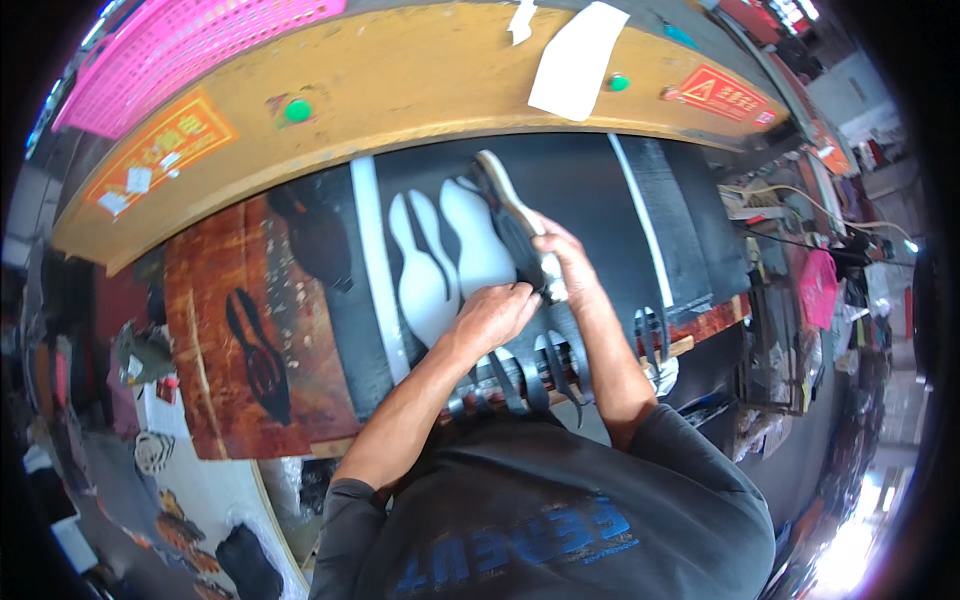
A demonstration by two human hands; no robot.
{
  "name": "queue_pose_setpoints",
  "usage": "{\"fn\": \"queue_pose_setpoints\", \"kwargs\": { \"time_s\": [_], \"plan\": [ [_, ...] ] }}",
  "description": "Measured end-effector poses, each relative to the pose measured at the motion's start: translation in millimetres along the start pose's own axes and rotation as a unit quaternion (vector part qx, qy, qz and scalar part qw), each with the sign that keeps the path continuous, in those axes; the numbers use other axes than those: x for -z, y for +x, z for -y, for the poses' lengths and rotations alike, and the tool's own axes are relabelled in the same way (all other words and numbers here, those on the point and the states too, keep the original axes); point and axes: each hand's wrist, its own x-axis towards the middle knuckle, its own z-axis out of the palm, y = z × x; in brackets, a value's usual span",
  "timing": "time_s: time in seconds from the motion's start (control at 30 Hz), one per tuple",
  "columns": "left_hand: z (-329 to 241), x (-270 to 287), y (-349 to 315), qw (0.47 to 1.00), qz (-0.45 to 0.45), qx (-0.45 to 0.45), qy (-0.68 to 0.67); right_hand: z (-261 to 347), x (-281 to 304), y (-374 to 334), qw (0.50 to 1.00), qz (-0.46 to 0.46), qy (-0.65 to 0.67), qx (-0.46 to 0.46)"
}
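My right hand (572,262) is closed round a long, curved, sole-shaped piece (513,203), dark with a pale edge. It is held tilted above a black sheet (575,185). My left hand (495,313) has its fingers drawn together at the lower end of that piece; what they pinch is hidden. Just left of it, white sole-shaped openings (425,292) show in the black sheet. Black curved offcut strips (530,380) hang along the near edge, below my hands.
Across the far side runs a yellow machine beam (400,75) with green buttons (298,110) and a white paper (580,62). A pink basket (200,50) stands behind it. At left, a dark looped offcut (258,355) lies on the reddish-brown board (215,300).
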Motion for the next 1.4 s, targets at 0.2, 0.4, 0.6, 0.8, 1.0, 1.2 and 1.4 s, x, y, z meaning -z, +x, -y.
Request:
{"fn": "queue_pose_setpoints", "kwargs": {
  "time_s": [0.2, 0.4, 0.6, 0.8, 1.0, 1.2, 1.4],
  "plan": [
    [48, 96, -175, 0.897, -0.297, 0.292, -0.144, 7, 11, 11, 0.998, 0.041, 0.016, -0.043],
    [69, 140, -360, 0.665, -0.428, 0.573, -0.213, 22, 4, -28, 0.924, -0.068, -0.372, 0.066],
    [54, 124, -382, 0.629, -0.416, 0.634, -0.172, -15, 8, -51, 0.670, -0.079, -0.721, 0.157],
    [42, 103, -341, 0.726, -0.382, 0.543, -0.183, -29, 16, -52, 0.635, -0.075, -0.747, 0.182],
    [2, 68, -259, 0.836, -0.305, 0.392, -0.234, 11, 43, -53, 0.805, -0.105, -0.569, 0.128],
    [-24, 28, -213, 0.906, -0.241, 0.287, -0.197, 12, 81, -85, 0.813, -0.190, -0.527, 0.157],
    [-31, -17, -196, 0.967, -0.210, 0.146, 0.009, -10, 92, -145, 0.768, -0.173, -0.567, 0.242]
  ]
}}
